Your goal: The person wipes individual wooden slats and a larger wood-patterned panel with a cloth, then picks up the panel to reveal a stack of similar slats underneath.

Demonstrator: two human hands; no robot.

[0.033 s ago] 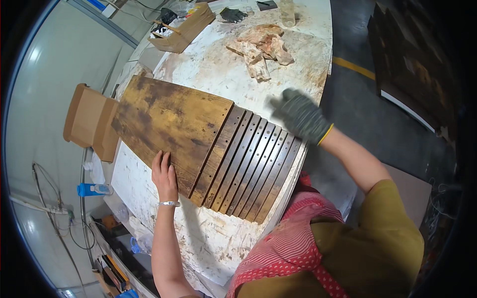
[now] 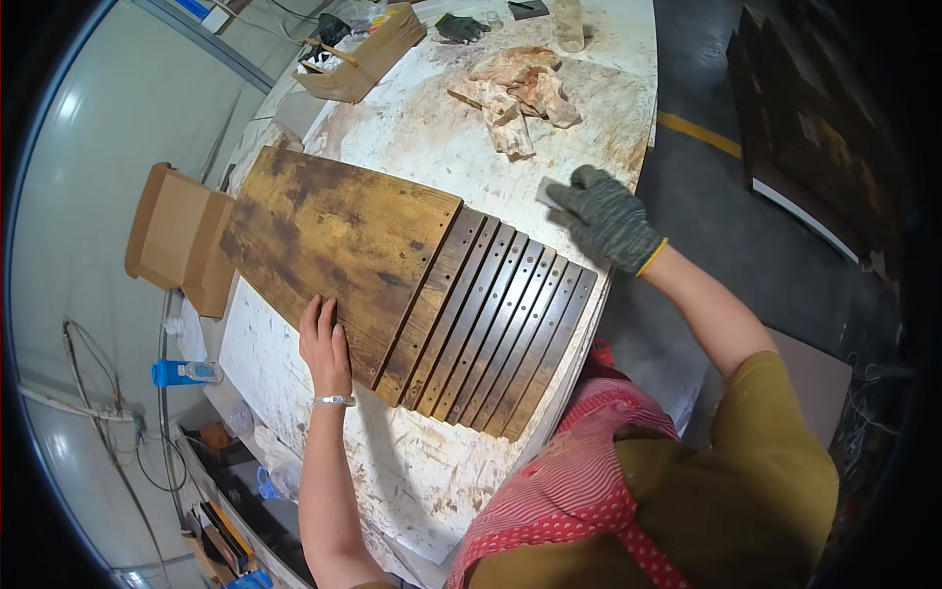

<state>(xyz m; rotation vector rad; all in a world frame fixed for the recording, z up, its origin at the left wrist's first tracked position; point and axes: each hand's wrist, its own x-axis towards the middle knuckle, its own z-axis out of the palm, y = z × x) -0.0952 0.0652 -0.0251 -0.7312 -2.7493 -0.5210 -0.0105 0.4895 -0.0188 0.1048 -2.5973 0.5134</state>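
Note:
A stack of brown wood-grain boards lies fanned in steps on the table, with rows of small holes along the exposed edges. My bare left hand, a bracelet at its wrist, rests with its fingers laid on the near edge of the top board. In a grey-green knit glove with a yellow cuff, my right hand is closed round a small pale flat piece. It hovers off the right end of the stack, apart from the boards. What the piece is made of cannot be made out.
The stained white table bears a crumpled stained rag, a clear bottle, a dark glove and a cardboard box of odds and ends. An opened carton stands at the left. Dark panels stand at the far right.
My right hand has shifted slightly right and is less blurred, so the pale piece in its fingers now shows. My left hand and the boards have stayed put.

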